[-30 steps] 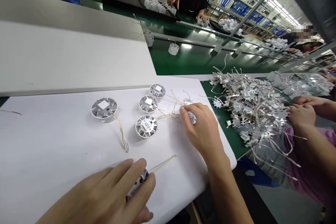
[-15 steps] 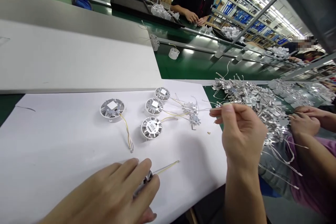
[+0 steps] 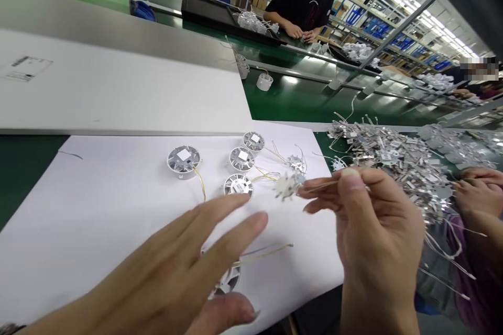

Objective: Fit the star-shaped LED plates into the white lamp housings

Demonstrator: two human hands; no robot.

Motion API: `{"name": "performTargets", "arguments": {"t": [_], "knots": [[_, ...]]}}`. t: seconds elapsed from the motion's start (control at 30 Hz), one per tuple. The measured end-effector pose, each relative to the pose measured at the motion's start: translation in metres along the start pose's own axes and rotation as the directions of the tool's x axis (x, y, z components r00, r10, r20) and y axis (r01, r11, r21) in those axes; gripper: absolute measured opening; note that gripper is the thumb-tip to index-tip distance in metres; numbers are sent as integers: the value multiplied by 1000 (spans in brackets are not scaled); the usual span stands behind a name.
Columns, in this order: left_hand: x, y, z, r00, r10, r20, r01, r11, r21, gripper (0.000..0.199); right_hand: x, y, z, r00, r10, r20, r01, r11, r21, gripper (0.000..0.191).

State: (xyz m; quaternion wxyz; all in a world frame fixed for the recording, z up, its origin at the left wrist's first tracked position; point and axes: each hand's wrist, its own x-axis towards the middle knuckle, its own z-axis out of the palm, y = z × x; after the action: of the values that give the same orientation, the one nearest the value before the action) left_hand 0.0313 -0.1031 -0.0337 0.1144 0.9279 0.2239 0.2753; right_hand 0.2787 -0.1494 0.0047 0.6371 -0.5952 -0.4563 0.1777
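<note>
Between thumb and fingers, my right hand [image 3: 373, 220] pinches thin wires, with a small silvery star-shaped metal plate [image 3: 286, 187] at their left end, blurred. My left hand [image 3: 188, 256] has its fingers spread and holds nothing. Partly hidden beneath it, a round white housing [image 3: 231, 278] lies on the white sheet, its yellow and grey wires [image 3: 271, 252] pointing right. Beyond my hands sit several similar round housings: one at left [image 3: 183, 160], others at centre [image 3: 242, 158], with yellow wires. Another star-shaped plate [image 3: 295, 163] rests to their right.
A heap of metal plates with wires [image 3: 396, 162] lies at right, beside another person's hands [image 3: 477, 191]. A long white box [image 3: 129, 84] borders the white sheet [image 3: 118, 220]. Behind runs a green conveyor [image 3: 298, 104] with a white cup-shaped part [image 3: 264, 82]; a person works opposite.
A star-shaped plate has come up off the sheet on the wires in my right hand. My left hand has lifted and spread, uncovering more of the housing under it. The view has shifted slightly.
</note>
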Motion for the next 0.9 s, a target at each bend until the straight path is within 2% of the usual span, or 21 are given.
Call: {"name": "performTargets", "arguments": {"t": [0.07, 0.13, 0.2, 0.27, 0.3, 0.33, 0.37, 0.4, 0.47, 0.5, 0.53, 0.57, 0.6, 0.63, 0.7, 0.73, 0.77, 0.83, 0.9], "knots": [[-3, -1, -9, 990, -129, 53, 130, 991, -31, 62, -11, -11, 14, 980, 93, 174, -117, 983, 139, 21], [-1, -4, -17, 958, -245, 147, 273, 937, -217, 64, -18, -20, 24, 952, 151, 268, -211, 955, 210, 24], [7, -8, -23, 898, -277, 343, 420, 774, -474, 54, -22, -25, 30, 940, 183, 289, -256, 937, 238, 27], [19, -13, -27, 797, -232, 558, 585, 527, -617, 47, -23, -25, 29, 937, 199, 287, -278, 922, 269, 25], [24, -15, -28, 746, -231, 625, 657, 412, -631, 47, -22, -24, 27, 935, 202, 291, -288, 912, 292, 22], [27, -17, -29, 711, -249, 658, 701, 333, -631, 48, -21, -23, 23, 931, 193, 309, -294, 898, 326, 19], [30, -19, -30, 702, -286, 653, 712, 303, -633, 49, -20, -20, 19, 921, 175, 347, -305, 879, 367, 19], [30, -22, -30, 726, -328, 605, 688, 334, -644, 49, -19, -18, 14, 904, 152, 401, -324, 855, 406, 23], [28, -26, -29, 851, -341, 399, 525, 536, -662, 55, -17, -15, 6, 853, 113, 510, -370, 821, 436, 42], [25, -27, -28, 918, -281, 280, 397, 655, -643, 65, -17, -14, 4, 836, 125, 534, -380, 835, 398, 54], [23, -28, -26, 964, -190, 187, 266, 748, -608, 77, -17, -15, 4, 826, 163, 540, -383, 865, 325, 63], [21, -28, -25, 989, -91, 119, 144, 803, -579, 85, -17, -16, 6, 811, 227, 539, -395, 893, 218, 67], [20, -27, -24, 997, -8, 77, 50, 829, -557, 88, -19, -18, 9, 780, 297, 551, -415, 904, 100, 66], [19, -25, -22, 997, 46, 57, -8, 840, -543, 86, -20, -21, 14, 724, 361, 588, -443, 896, -5, 61], [19, -22, -21, 998, 56, 42, -27, 857, -514, 81, -24, -26, 25, 574, 452, 683, -509, 850, -135, 45], [20, -21, -21, 999, 39, 32, -19, 872, -488, 79, -26, -27, 30, 534, 473, 700, -530, 833, -159, 36], [20, -21, -22, 999, 32, 32, -14, 891, -455, 80, -27, -27, 34, 529, 483, 698, -533, 829, -170, 29], [21, -24, -25, 999, -8, 43, 25, 905, -425, 83, -28, -26, 38, 581, 484, 654, -504, 845, -177, 24], [22, -30, -30, 983, -145, 111, 181, 842, -507, 76, -26, -24, 38, 632, 461, 623, -451, 873, -189, 26]]}}
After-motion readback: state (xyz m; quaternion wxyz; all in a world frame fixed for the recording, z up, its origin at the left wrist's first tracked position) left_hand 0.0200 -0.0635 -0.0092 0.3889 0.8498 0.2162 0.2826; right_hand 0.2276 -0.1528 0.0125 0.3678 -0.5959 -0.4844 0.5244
